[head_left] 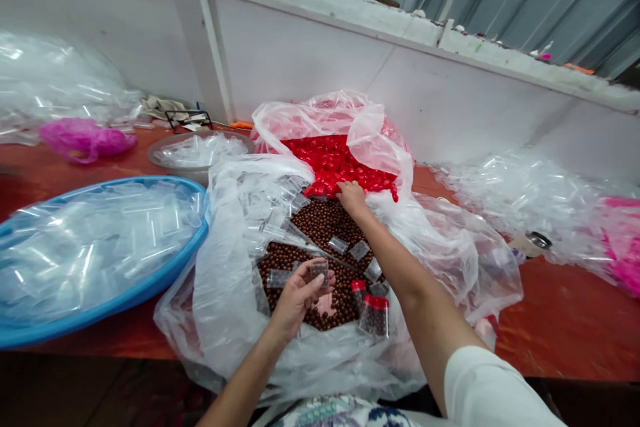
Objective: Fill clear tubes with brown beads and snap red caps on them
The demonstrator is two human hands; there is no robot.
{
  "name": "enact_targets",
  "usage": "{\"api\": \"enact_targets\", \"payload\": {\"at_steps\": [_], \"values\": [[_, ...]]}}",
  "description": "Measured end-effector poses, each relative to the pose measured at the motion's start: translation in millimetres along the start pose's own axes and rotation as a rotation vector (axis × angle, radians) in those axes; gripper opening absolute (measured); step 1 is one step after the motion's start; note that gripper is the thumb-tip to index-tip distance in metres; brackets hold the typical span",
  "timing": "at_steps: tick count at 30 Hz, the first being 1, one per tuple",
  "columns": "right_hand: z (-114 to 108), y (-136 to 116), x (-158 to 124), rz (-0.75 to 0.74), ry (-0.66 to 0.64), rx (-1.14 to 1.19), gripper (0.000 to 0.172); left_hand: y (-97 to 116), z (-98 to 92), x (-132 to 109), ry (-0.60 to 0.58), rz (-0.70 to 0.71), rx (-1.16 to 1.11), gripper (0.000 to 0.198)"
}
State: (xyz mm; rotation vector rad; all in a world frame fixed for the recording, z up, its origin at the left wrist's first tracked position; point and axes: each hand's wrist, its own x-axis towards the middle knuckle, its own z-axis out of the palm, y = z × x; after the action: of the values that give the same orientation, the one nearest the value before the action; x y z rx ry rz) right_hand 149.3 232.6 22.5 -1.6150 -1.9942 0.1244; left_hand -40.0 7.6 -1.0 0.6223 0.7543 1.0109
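My left hand (303,293) is closed round a small clear plastic container (319,272), held above the brown beads (345,285). At the near edge of the heap of red caps (325,160), my right hand (353,199) reaches in with curled fingers; its fingertips are partly hidden, so what they pinch cannot be made out. Several clear containers (359,251) lie loose on the beads. Near the right forearm stand red-capped containers (375,315), with dark beads visible inside. More clear containers (270,210) are heaped at the left of the beads.
White plastic sheeting (225,293) surrounds the beads. A blue basin (200,240) of clear containers stands left, with a grey bowl (160,159) behind it. Bagged clear plastic pieces (530,200) and a jar (533,243) lie right on the red table (575,327). A wall (310,47) rises behind.
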Motion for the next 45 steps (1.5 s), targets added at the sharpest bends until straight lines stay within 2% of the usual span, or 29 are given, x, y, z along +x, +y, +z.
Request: {"api": "enact_targets", "payload": {"at_steps": [4, 9, 11, 14, 17, 20, 24, 29, 32, 38, 45], "values": [[-10, -2, -13, 0.039, 0.007, 0.133, 0.019, 5, -2.3, -2, 0.023, 0.051, 0.007, 0.037], [-26, -15, -65, 0.075, -0.007, 0.407, 0.031, 11, 0.3, 1, 0.024, 0.110, 0.030, 0.036], [-31, -22, -90, 0.168, -0.038, 0.678, 0.035, 11, 3.9, 4, 0.034, 0.117, 0.033, 0.036], [-38, -32, -123, 0.414, -0.102, 1.114, 0.040, 8, 10.1, 6, 0.035, 0.116, 0.039, 0.038], [-44, -43, -150, 0.564, -0.184, 1.307, 0.034, 4, 15.8, 4, 0.037, 0.122, 0.075, 0.040], [-48, -54, -172, 0.603, -0.215, 1.399, 0.029, -1, 20.1, 0, 0.046, 0.107, 0.100, 0.042], [-50, -69, -197, 0.511, -0.163, 1.367, 0.027, -8, 22.6, -4, 0.059, 0.095, 0.126, 0.043], [-55, -76, -217, 0.353, -0.135, 1.123, 0.029, -17, 21.3, -7, 0.041, 0.113, 0.184, 0.036], [-57, -73, -222, 0.243, -0.086, 0.977, 0.025, -19, 20.3, -9, -0.003, 0.099, 0.258, 0.037], [-56, -66, -229, 0.110, -0.060, 0.908, 0.021, -18, 19.1, -11, -0.039, 0.101, 0.348, 0.035], [-58, -62, -236, -0.103, 0.026, 0.662, 0.022, -14, 22.6, -15, -0.013, 0.146, 0.462, 0.029]]}}
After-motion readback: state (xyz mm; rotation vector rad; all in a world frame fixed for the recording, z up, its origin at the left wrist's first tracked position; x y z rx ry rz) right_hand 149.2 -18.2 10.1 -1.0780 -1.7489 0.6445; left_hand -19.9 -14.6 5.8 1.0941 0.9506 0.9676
